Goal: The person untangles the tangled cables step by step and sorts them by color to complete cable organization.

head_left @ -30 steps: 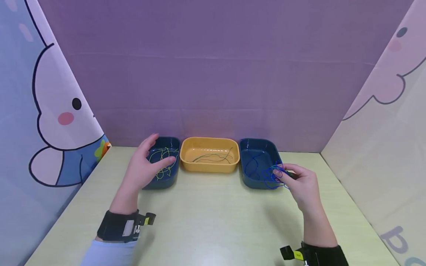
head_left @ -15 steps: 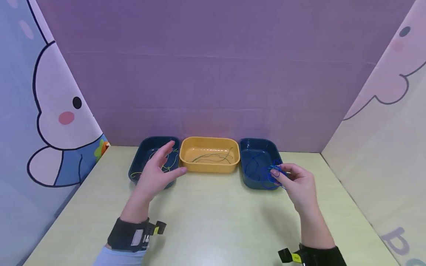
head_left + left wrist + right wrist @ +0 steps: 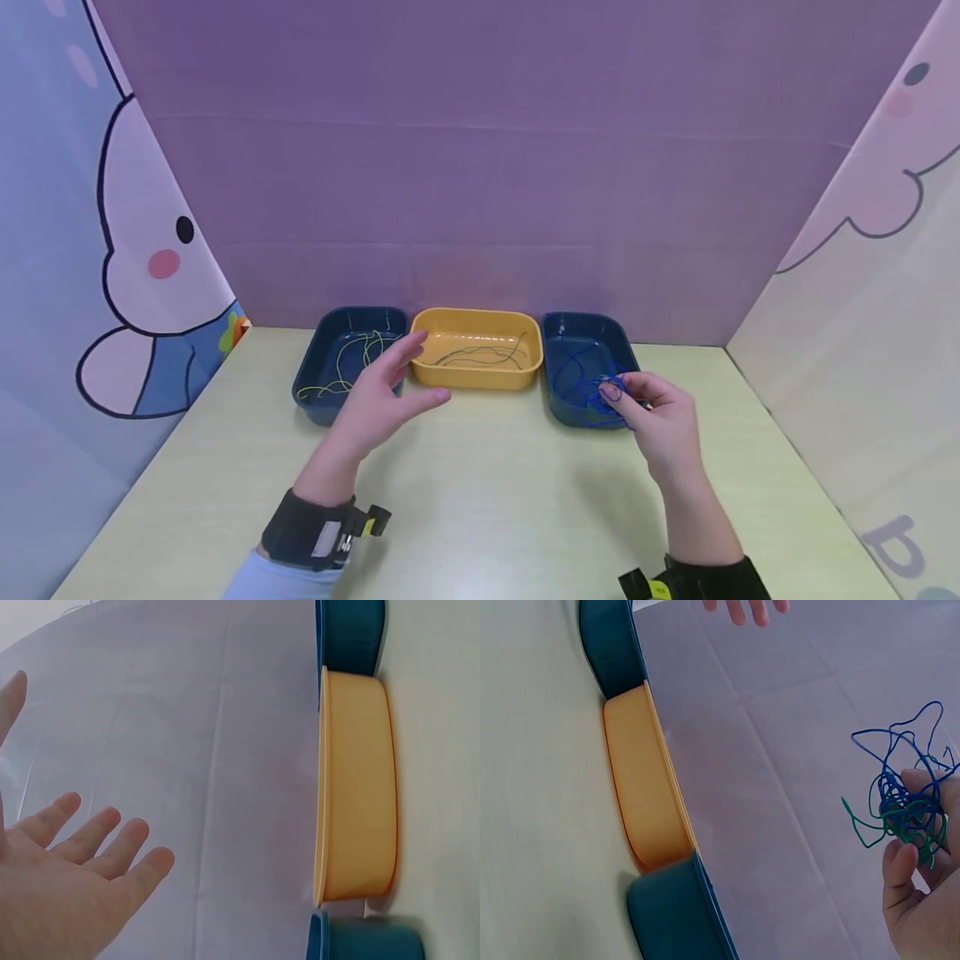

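My right hand point(image 3: 667, 429) pinches a tangle of thin blue and green wires point(image 3: 907, 806) between thumb and fingers, above the front right part of the right dark blue tray point(image 3: 553, 398). Blue strands hang over that tray, and some blue wire appears inside it. My left hand point(image 3: 375, 408) has its fingers spread and holds nothing. It hovers before the gap between the left dark blue tray point(image 3: 318, 411) and the yellow tray point(image 3: 474, 380), partly covering both. Yellow wires point(image 3: 325, 389) lie in the left tray. A few greenish wires point(image 3: 480, 361) rest in the yellow one.
The three trays stand in a row at the back of the pale table point(image 3: 480, 500), against a purple backdrop point(image 3: 480, 167). Printed cartoon panels point(image 3: 161, 292) close off the left and right sides. Each wrist wears a black strap point(image 3: 309, 529) with a small camera.
My left hand has moved right, from over the left tray toward the yellow one, uncovering more yellow wires. The right hand has shifted slightly left, still pinching the tangle of wires.
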The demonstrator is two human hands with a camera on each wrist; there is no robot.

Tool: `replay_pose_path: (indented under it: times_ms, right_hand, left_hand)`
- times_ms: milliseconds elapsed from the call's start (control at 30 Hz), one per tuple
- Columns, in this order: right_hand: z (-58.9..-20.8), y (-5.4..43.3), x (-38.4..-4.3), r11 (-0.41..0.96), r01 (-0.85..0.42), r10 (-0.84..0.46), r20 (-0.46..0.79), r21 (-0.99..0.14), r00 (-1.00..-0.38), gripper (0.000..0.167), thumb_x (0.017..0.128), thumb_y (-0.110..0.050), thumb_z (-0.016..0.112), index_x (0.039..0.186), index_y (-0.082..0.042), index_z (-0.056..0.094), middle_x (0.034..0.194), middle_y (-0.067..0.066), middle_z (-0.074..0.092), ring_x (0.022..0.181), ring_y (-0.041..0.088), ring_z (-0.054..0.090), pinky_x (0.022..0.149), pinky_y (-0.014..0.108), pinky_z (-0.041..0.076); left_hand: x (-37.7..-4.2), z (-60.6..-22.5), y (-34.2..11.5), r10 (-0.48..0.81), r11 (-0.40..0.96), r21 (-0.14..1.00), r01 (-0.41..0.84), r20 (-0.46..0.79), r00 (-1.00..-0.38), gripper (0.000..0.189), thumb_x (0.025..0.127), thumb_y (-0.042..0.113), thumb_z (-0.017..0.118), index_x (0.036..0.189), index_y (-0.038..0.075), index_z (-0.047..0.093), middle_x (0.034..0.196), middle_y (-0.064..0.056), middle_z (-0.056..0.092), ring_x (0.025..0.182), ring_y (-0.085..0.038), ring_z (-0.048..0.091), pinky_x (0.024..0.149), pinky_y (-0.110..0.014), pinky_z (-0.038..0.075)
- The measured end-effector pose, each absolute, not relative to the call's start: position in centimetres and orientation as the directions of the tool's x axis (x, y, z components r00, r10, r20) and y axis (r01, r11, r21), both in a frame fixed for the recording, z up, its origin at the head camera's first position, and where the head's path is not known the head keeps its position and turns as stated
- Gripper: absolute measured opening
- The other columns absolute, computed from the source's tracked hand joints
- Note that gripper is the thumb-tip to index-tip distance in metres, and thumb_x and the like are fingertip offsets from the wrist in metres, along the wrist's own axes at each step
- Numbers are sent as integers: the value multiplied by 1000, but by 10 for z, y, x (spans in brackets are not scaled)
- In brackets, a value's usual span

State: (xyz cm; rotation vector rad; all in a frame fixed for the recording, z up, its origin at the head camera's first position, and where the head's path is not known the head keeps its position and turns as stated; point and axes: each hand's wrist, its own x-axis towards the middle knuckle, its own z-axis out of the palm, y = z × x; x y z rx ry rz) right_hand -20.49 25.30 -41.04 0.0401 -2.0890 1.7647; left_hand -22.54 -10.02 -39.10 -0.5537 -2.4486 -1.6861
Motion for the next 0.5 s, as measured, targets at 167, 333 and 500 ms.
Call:
replay_pose_path:
  times_ms: [167, 333, 500]
  right_hand:
    - [-411, 242, -204, 116, -298, 220, 317, -948, -923, 20, 81, -10, 78, 91, 5, 68, 75, -4, 67, 74, 9, 60, 59, 19, 50]
    - [-411, 233, -202, 74, -320, 199, 328, -945, -923, 19, 81, -7, 77, 92, 6, 68, 74, -3, 68, 67, 9, 57, 57, 19, 49]
    - [-412, 225, -200, 10, -327, 150, 325, -945, -934, 19, 82, -6, 76, 94, 7, 68, 75, -2, 69, 67, 9, 58, 59, 19, 52]
  left_hand:
    - [-224, -394, -91, 270, 263, 891, 370, 300, -915, 77, 79, 38, 79, 145, 30, 40, 148, 13, 43, 137, -14, 42, 114, -44, 33]
    - [-223, -395, -83, 303, 223, 901, 372, 299, -905, 74, 80, 36, 78, 144, 26, 43, 147, 10, 45, 136, -19, 43, 112, -45, 36]
    - [-221, -398, -75, 338, 151, 937, 316, 251, -907, 69, 83, 32, 76, 143, 23, 44, 147, 5, 46, 135, -23, 45, 107, -45, 42]
